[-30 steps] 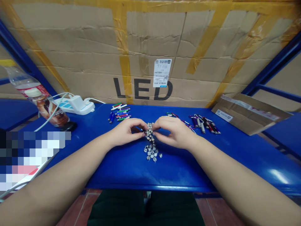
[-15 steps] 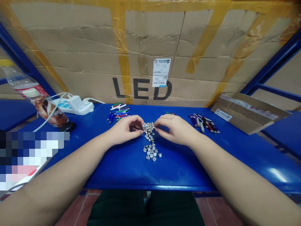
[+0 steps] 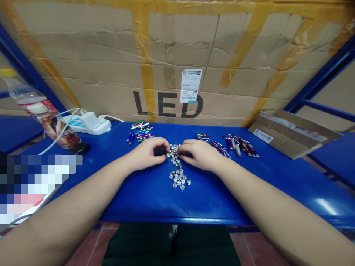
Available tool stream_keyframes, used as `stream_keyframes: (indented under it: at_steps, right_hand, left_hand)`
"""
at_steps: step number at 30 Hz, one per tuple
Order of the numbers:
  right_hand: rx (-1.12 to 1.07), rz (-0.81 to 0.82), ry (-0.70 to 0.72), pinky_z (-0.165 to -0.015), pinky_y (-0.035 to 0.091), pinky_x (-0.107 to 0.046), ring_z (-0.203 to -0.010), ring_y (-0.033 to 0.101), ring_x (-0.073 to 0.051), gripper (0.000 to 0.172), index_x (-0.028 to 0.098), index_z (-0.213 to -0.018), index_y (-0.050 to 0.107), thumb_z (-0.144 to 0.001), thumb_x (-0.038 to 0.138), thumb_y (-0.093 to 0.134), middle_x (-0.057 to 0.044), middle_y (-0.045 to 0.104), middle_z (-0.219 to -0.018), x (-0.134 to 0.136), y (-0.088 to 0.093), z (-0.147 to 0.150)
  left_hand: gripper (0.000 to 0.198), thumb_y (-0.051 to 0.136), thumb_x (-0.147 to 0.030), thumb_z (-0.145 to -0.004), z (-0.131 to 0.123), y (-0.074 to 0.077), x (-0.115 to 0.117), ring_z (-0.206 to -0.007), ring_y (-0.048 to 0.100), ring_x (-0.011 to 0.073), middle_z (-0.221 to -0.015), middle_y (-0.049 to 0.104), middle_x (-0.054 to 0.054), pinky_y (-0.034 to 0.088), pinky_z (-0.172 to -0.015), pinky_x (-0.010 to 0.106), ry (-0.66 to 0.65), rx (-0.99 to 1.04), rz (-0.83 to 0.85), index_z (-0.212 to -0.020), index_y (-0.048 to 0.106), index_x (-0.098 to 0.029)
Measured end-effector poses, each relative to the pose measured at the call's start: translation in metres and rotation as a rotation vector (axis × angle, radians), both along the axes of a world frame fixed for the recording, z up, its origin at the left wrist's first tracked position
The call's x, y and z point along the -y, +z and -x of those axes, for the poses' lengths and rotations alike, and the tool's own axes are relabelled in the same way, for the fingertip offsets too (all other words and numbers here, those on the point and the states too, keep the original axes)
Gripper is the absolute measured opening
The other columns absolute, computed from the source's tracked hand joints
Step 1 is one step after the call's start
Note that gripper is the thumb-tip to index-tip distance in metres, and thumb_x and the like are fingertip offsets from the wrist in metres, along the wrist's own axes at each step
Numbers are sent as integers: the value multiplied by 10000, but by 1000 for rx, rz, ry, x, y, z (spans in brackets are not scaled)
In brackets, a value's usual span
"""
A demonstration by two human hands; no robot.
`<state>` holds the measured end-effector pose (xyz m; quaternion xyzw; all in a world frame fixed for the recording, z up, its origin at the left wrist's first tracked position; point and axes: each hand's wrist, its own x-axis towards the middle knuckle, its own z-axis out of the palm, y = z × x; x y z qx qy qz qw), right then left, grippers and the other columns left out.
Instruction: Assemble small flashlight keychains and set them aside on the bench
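Observation:
A heap of small silver button cells [image 3: 178, 173] lies in the middle of the blue table [image 3: 194, 195]. My left hand [image 3: 149, 152] rests at the heap's far left end, its fingers curled and pinched at the cells. My right hand [image 3: 199, 153] sits opposite on the far right, fingers curled down onto the same cells. What each fingertip grips is too small to make out. A row of small coloured keychain lights [image 3: 141, 133] lies behind my left hand. Another bunch of keychain lights with clips [image 3: 235, 144] lies behind my right hand.
A big cardboard box marked LED [image 3: 169, 62] stands as a wall behind the table. A drink bottle [image 3: 47, 118] lies tilted at the left beside a white power strip [image 3: 88, 123] with cables. A flat cardboard piece [image 3: 291, 133] rests at the right.
Both hands have stayed at the far end of the heap; the right hand has lowered and curled closer onto the cells. The view shifted only slightly.

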<state>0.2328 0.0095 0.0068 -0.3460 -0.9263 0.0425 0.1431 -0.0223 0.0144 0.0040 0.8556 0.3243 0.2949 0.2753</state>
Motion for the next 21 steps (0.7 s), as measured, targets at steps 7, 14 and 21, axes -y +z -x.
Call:
stream_keyframes:
  at_steps: [7,14,21]
  right_hand:
    - [16,-2,-9,-807,481,-299,-918,659,-203,108,186,-1037,739,-973,189,652,-61,706,-976,-5,-5,5]
    - [-6,-49,5,-819,491,-325,-918,653,-220,122,170,-1002,725,-983,195,607,-82,706,-967,-6,-8,5]
    - [-412,51,19,-764,522,-297,-784,696,-171,98,183,-948,727,-924,154,636,-45,769,-901,-1,-2,2]
  left_hand:
    - [144,651,-157,-799,0,2,1,-901,686,185,-969,710,21,559,-860,339,-2,-17,-21,-936,677,-195]
    - [138,658,-161,-800,0,1,1,-897,688,182,-965,712,19,563,-866,333,-2,-5,-6,-933,674,-192]
    - [127,668,-182,-815,0,3,2,-866,696,176,-959,726,23,568,-836,320,-10,-13,18,-941,682,-189]
